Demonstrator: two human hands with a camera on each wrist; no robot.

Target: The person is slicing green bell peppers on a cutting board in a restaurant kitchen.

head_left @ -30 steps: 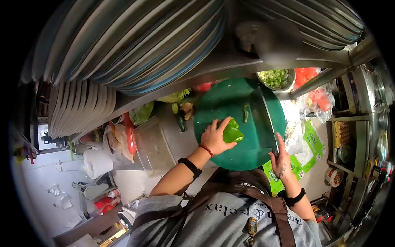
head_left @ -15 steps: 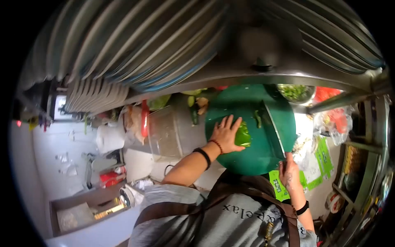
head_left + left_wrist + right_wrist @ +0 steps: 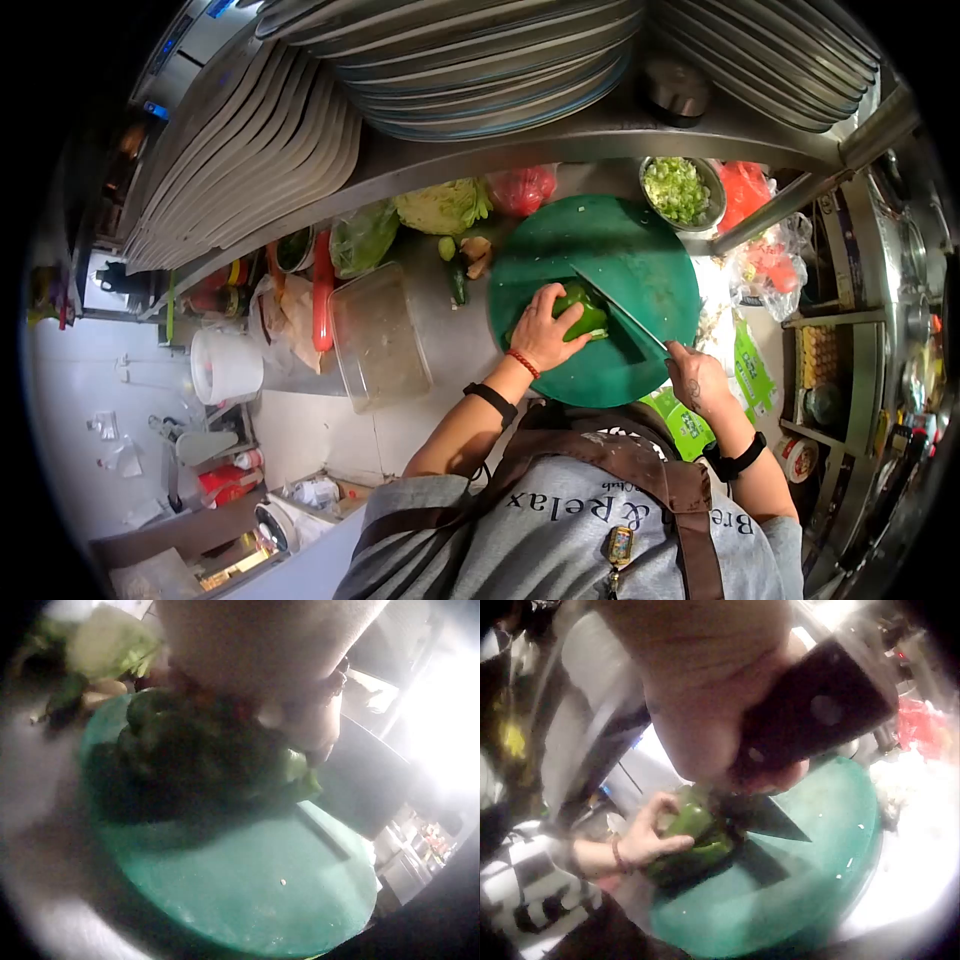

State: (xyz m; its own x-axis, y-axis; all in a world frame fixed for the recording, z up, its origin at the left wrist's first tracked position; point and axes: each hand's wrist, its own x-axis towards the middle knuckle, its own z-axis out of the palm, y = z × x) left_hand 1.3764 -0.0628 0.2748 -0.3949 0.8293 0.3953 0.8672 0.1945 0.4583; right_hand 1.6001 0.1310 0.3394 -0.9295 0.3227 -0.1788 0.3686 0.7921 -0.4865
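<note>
On the round green cutting board (image 3: 560,375) lies a green bell pepper (image 3: 592,322), gripped from the left by my left hand (image 3: 543,335), thumb toward the front side. My right hand (image 3: 700,380) holds the dark handle (image 3: 817,701) of a wide-bladed knife (image 3: 625,312). The blade stands on edge close against the pepper's right side; whether it touches cannot be told. In the right wrist view the pepper (image 3: 690,821) shows between the left fingers and thumb. The left wrist view shows the pepper dark beneath the hand, the blade (image 3: 360,776) beyond it.
A clear plastic container (image 3: 378,345), a small cucumber (image 3: 457,280) and a cabbage (image 3: 440,207) lie left of the board. A metal bowl of chopped greens (image 3: 680,192) stands behind it at right, near a bag with red contents (image 3: 770,255). A shelf of stacked plates (image 3: 480,80) overhangs the back.
The knife has moved left from the board's right part to beside the pepper, its blade now angled. The right hand, earlier with fingers extended, grips the handle. The left hand stays on the pepper.
</note>
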